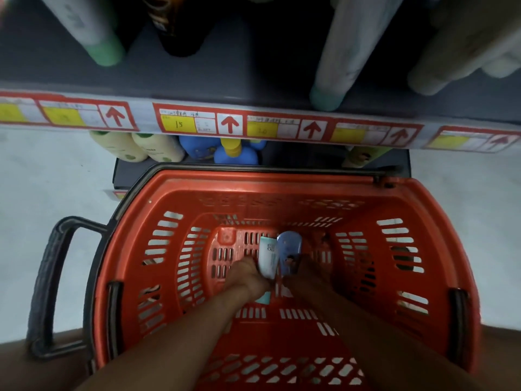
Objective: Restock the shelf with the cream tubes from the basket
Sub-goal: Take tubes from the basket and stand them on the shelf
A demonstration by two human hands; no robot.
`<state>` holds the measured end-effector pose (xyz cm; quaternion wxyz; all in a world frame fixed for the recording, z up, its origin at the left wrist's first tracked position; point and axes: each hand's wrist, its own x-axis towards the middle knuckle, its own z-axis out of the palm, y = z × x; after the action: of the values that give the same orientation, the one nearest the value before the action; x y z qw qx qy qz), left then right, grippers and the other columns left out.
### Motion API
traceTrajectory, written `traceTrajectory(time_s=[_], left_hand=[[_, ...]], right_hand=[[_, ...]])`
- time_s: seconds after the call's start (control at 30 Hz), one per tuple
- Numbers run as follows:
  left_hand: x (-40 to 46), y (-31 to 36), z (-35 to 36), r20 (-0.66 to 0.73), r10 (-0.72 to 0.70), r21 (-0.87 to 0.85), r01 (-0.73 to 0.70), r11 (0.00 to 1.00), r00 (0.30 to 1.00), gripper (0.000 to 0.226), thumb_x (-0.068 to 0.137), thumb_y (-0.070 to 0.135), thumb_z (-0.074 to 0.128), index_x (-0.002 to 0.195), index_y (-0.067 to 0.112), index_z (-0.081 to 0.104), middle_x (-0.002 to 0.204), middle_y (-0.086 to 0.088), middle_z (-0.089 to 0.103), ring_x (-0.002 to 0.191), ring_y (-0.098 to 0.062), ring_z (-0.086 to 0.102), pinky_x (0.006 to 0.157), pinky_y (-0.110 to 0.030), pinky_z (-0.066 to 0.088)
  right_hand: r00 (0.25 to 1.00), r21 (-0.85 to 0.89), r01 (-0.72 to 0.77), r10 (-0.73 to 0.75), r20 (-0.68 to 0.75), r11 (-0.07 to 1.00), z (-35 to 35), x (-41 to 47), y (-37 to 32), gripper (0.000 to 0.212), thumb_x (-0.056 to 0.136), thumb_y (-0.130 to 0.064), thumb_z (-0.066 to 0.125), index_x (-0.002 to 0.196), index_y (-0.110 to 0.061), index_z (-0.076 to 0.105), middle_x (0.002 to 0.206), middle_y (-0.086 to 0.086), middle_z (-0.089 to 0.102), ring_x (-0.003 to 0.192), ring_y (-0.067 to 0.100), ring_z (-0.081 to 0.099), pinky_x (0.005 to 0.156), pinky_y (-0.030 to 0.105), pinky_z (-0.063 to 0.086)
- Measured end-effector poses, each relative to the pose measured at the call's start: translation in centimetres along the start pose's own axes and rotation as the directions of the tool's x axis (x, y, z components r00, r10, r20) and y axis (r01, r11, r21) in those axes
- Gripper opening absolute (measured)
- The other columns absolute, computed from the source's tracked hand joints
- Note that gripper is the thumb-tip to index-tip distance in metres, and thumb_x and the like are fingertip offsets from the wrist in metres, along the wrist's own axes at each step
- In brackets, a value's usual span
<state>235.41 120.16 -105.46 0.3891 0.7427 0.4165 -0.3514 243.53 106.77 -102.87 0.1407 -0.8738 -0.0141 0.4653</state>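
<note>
Tag "15" (178, 124) on shelf (253, 80); hands grip tubes in basket (423, 210).

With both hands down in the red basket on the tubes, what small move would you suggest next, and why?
Probably lift both tubes straight up out of the basket. The left hand already grips the white tube and the right hand the blue tube, and the shelf lies above the basket.

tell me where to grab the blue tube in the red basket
Take the blue flat cream tube around its lower body from above, where the right hand is. It lies flat on the floor of the red plastic basket, close beside the white tube.
</note>
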Motion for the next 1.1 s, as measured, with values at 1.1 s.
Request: traceTrajectory(time_s=[1.1], left_hand=[[-29.7, 12.4, -14.4, -0.501, 0.593, 0.088, -0.644, 0.76, 0.631, 0.041, 0.075, 0.034, 0.09, 0.089, 0.026, 0.052, 0.087, 0.011, 0.065, 0.073, 0.001, 0.06, 0.047, -0.013, 0.039]], right_hand=[[0.611, -0.008, 0.539, -0.398, -0.684, 0.842, -19.9, -25.9, -2.2, 0.026, 0.081, -0.036, 0.071, 0.094, -0.031, 0.049, 0.083, -0.014, 0.056, 0.068, 0.001, 0.053, 0.055, 0.024, 0.041]])
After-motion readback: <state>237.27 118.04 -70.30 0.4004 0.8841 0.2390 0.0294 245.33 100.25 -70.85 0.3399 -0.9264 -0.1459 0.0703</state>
